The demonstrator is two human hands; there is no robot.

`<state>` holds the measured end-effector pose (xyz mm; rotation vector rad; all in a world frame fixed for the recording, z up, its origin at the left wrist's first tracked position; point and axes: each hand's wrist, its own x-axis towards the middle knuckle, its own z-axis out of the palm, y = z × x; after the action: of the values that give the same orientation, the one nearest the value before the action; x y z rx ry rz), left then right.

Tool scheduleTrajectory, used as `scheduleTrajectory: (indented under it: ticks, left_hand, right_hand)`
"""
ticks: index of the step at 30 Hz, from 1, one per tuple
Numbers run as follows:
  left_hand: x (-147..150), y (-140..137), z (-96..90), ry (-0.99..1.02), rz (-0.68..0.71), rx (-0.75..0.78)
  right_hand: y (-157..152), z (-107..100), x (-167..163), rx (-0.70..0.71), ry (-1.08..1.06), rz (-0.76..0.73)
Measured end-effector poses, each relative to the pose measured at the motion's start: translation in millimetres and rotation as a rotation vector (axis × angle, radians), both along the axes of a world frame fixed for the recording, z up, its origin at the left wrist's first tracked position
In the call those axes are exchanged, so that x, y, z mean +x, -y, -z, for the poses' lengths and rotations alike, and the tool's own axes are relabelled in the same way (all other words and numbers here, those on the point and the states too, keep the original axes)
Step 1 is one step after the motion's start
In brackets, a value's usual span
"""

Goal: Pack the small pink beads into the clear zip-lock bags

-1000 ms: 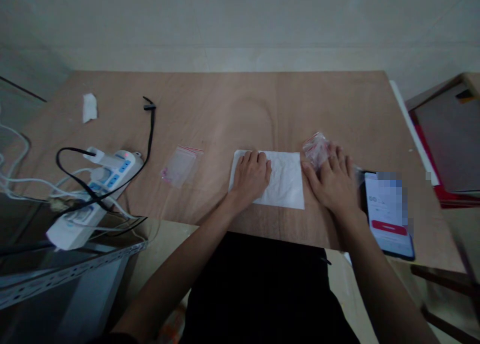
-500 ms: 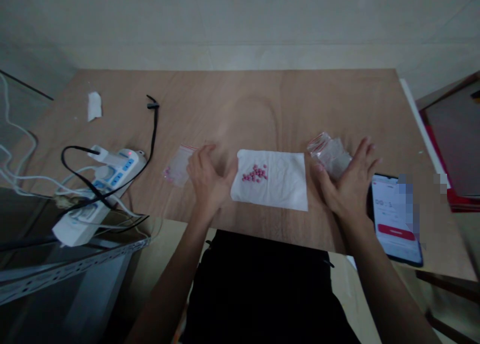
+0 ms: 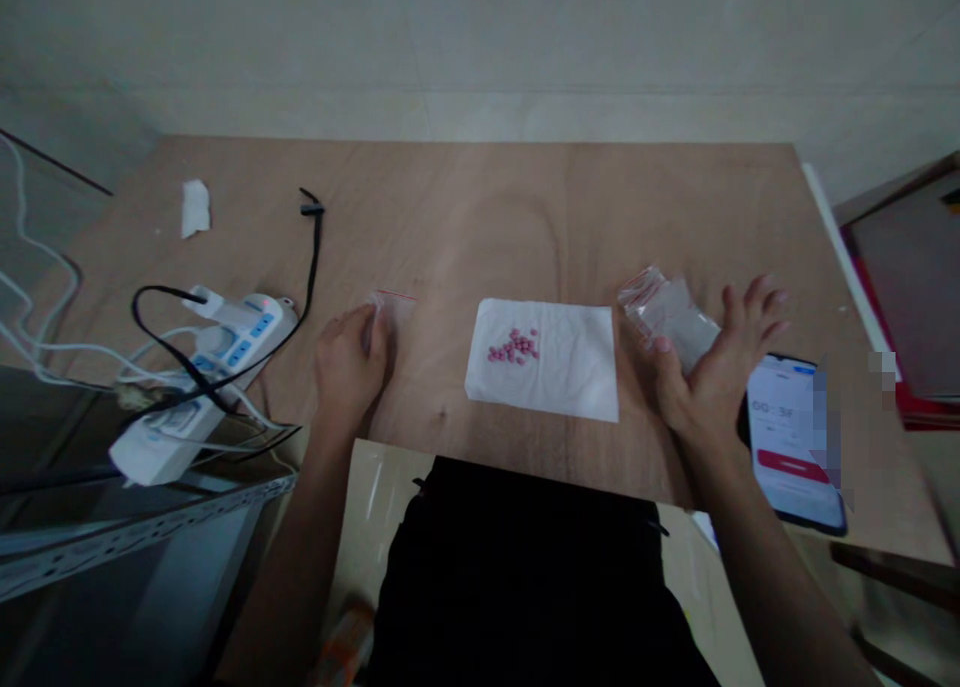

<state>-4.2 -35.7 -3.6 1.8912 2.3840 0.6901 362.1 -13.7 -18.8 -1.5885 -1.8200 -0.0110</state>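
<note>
My left hand (image 3: 349, 362) is closed on a small clear zip-lock bag (image 3: 399, 307) at the left of the table. The bag's red-lined top edge sticks out past the fingers, and the rest of it is hidden under the hand. My right hand (image 3: 716, 367) is held palm up with its fingers spread and nothing in it. Beside its thumb lies a bunch of clear zip-lock bags (image 3: 671, 312). Between my hands, a white sheet of tissue (image 3: 574, 362) lies flat, bearing a cluster of small pink beads (image 3: 514, 347) on its left half.
A phone (image 3: 795, 447) showing a timer lies at the table's right front. On the left, a white power strip (image 3: 217, 387) is tangled with white cables and a black cable (image 3: 310, 267). A torn scrap of white paper (image 3: 196, 209) rests at the back left.
My left hand has moved left from beside the tissue and closed over the zip-lock bag there. My right hand has shifted slightly right, away from the bunch of bags, its fingers spreading wider.
</note>
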Motion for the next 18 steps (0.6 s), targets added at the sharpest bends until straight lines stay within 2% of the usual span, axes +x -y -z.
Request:
scheduleTrajectory:
  ticks: [3,6,9,13,16,18]
  left_hand:
    - [-0.6,6.1,-1.6,-0.001,-0.044,0.051]
    - [-0.3,9.9,-5.1,0.137,-0.101,0.017]
    - [0.5,11.3,-9.5,0.303,-0.062,-0.047]
    - [1.8,17.1,-22.8,0.274,0.003,0.089]
    - [10.0,27.7,-41.0,0.277,0.052,0.209]
    - [22.5,35.3,-53.8,0.432,0.132,0.222]
  right_hand:
    - [2.0,-4.9,-4.3,-0.021,-0.003,0.01]
    - [3.3,-8.4,-7.0,-0.035,0.003,0.005]
    - [2.8,-5.8,-4.7,-0.029,0.003,-0.002]
    - [5.7,-4.9,-4.0,0.068,-0.035,-0.035]
    - [14.9,-22.3,-21.0,0.126,-0.134,-0.069]
    - [22.6,-42.8,-42.1,0.103,-0.26,-0.119]
